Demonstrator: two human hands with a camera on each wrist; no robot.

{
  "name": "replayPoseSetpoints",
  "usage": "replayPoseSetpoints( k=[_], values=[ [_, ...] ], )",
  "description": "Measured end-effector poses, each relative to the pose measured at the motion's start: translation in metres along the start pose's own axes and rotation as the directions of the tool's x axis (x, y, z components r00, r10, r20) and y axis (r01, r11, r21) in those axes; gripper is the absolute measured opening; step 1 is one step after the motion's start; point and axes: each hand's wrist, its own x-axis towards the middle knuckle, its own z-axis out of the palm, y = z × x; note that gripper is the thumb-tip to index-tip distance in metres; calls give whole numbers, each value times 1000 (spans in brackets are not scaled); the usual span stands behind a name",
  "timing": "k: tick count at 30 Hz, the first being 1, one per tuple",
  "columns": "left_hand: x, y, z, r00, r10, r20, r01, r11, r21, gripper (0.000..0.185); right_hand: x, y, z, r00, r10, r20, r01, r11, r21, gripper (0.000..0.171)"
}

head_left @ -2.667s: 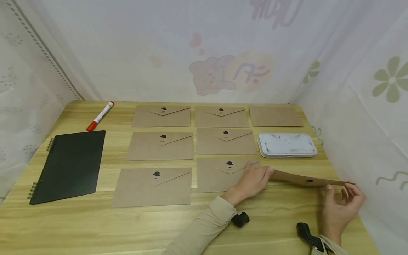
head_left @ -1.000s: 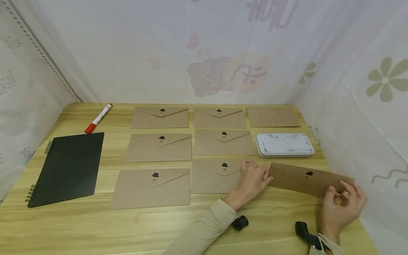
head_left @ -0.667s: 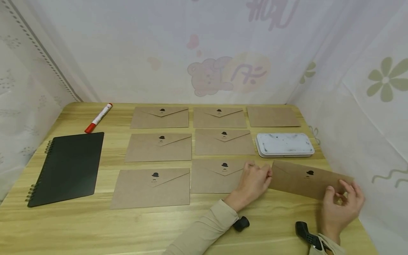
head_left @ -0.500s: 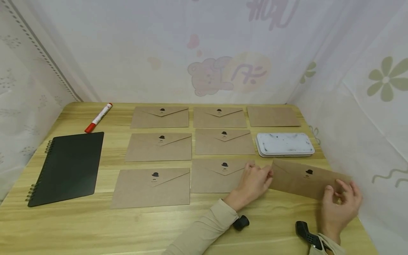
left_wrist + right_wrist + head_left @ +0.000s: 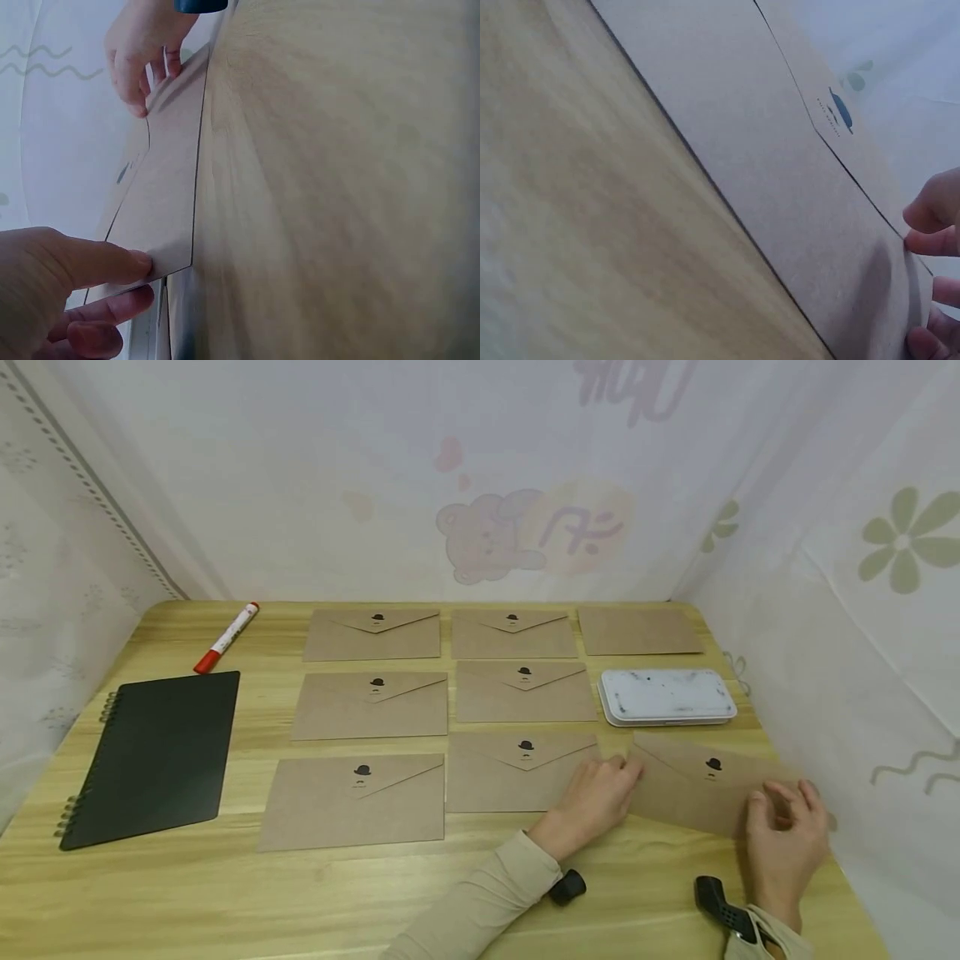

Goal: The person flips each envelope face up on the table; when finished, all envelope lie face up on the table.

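A brown envelope (image 5: 686, 789) with a black hat print is held by its two ends at the table's right side, its flap side up and slightly slanted. My left hand (image 5: 600, 797) pinches the left end; in the left wrist view the thumb (image 5: 112, 262) lies on top and fingers are beneath. At the other end my right hand (image 5: 787, 835) grips the edge with bent fingers. In the right wrist view its fingertips (image 5: 926, 244) meet the envelope (image 5: 780, 180) near the flap line. Just left lies another hat-print envelope (image 5: 495, 785), partly behind my left hand.
Several more envelopes (image 5: 367, 706) lie in rows across the table. A white speckled case (image 5: 667, 693) sits behind the held envelope, with a plain envelope (image 5: 637, 631) farther back. On the left are a black spiral notebook (image 5: 157, 752) and a red-capped marker (image 5: 227, 637).
The held envelope has turned from nearly edge-on to lying flatter, its hat print now facing up. My right hand has shifted slightly left with it; my left hand stays at the left end.
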Motion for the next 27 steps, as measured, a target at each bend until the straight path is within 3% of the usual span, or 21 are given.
replayPoseSetpoints(
  k=[11, 16, 27],
  values=[
    [-2, 5, 3, 994, -34, 102, 35, 999, -17, 3, 0, 0, -3, 991, 17, 130, -18, 1000, 8, 26],
    [-2, 6, 3, 987, -52, 149, 49, 999, 23, 5, -1, 2, -3, 981, 7, 192, -1, 1000, -28, 25],
    [-3, 15, 5, 984, -70, 162, 44, 986, 162, 12, 0, 2, -1, 951, -29, 309, 58, 995, -85, 21]
  ],
)
